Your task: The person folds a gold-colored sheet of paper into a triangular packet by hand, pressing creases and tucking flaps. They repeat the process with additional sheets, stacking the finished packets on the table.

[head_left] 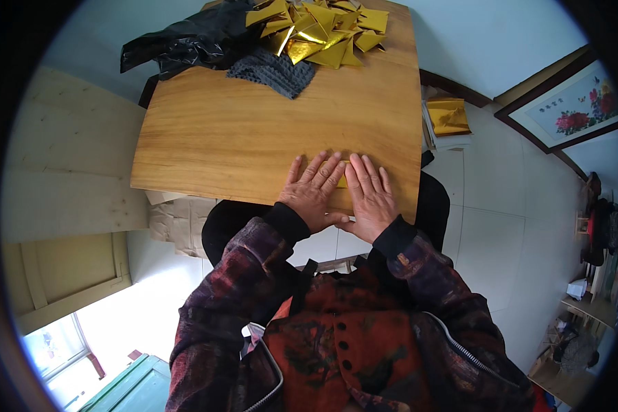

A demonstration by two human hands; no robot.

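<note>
Both hands lie flat near the front edge of a wooden table (233, 141). Under my left hand (312, 192) and my right hand (371, 196) is a piece of shiny gold paper (342, 182). Only slivers of the paper show between the fingers, so its full shape is hidden. The fingers of each hand are stretched out and point away from me. My thumbs come together close to the table's edge.
At the table's far end lies a pile of folded gold paper pieces (323, 34). Beside it are a black plastic bag (192, 41) and a dark grey cloth (273, 72). A gold paper stack (448, 117) sits low on the right, near a framed flower picture (570, 106).
</note>
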